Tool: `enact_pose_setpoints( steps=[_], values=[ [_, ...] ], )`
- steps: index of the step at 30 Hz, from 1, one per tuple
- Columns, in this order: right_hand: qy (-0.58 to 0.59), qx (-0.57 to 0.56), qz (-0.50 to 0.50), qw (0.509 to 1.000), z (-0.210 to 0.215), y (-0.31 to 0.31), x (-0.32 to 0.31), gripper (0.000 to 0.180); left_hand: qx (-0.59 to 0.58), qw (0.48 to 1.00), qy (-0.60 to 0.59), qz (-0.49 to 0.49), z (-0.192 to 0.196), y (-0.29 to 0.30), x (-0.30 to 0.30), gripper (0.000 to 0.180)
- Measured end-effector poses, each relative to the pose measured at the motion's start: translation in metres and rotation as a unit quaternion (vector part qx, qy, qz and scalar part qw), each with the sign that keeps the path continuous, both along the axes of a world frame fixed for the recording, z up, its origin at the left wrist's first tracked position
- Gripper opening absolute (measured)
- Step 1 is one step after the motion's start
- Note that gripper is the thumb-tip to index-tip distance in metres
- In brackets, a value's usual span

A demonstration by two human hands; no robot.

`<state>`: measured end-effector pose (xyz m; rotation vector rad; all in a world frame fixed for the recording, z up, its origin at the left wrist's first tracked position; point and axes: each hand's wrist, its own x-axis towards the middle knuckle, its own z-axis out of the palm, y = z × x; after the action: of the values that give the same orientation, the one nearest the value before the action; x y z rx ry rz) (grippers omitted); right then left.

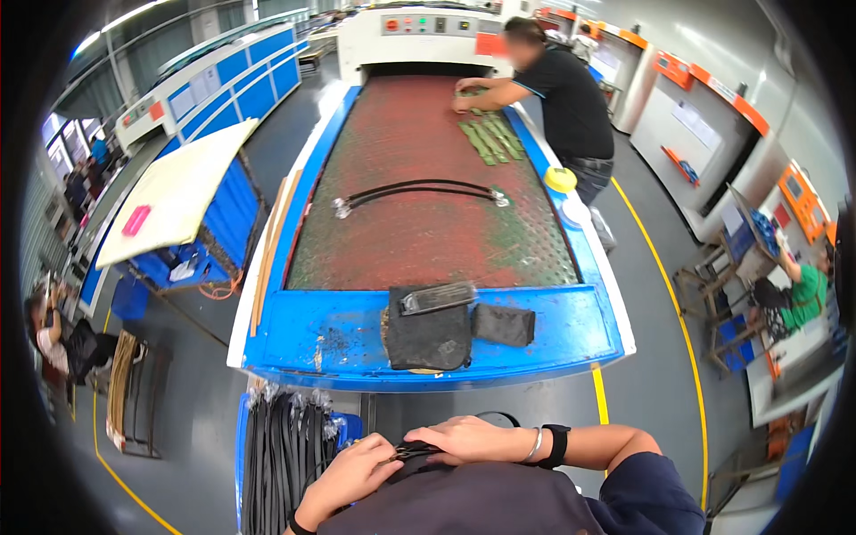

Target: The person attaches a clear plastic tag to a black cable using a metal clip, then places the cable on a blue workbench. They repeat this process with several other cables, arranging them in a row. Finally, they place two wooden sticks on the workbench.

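Here, the left hand and right hand pinch a dark strap bunched right between their fingertips. It looks light and bendy, hardly fragile; the flat edges under those fingers seem the surest hold.

Across from you, to the right, a co-worker in a black top leans toward green strips lying on the reddish conveyor. Closer to you, a round yellow object sits on its right edge, just beside a round white one. On your left stands a cream worktop bearing a pink piece, with a blue-and-white machine beyond. At your far right you have a person in green. Yellow lines cross the grey floor.
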<state>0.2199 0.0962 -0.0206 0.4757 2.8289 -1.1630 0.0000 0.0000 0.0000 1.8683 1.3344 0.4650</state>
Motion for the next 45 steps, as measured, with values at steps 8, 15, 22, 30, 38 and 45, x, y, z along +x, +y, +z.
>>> enact_pose_setpoints(
  steps=[8,15,22,30,38,45],
  values=[
    [0.177,0.046,-0.021,0.983,-0.012,-0.003,0.029,0.024,-0.038,0.998,-0.046,-0.035,0.001,0.015,0.011,0.021],
    [0.104,0.048,0.044,0.992,-0.005,0.016,0.056,0.012,-0.040,0.991,0.046,-0.121,0.003,0.027,0.038,0.020],
    [0.130,0.076,0.044,0.988,0.006,0.042,0.075,0.015,0.065,0.996,0.038,-0.049,0.015,0.035,0.070,0.017],
    [0.203,0.089,0.020,0.975,0.023,0.063,0.079,0.014,0.205,0.976,0.068,0.037,0.019,0.043,0.087,0.019],
    [0.266,0.047,-0.071,0.960,0.049,0.112,0.087,0.021,0.344,0.928,0.108,0.090,0.049,0.066,0.024,0.019],
    [0.239,0.107,-0.396,0.880,-0.020,0.198,0.081,0.047,0.433,0.888,0.137,0.071,0.087,0.086,-0.029,0.025]
  ],
)
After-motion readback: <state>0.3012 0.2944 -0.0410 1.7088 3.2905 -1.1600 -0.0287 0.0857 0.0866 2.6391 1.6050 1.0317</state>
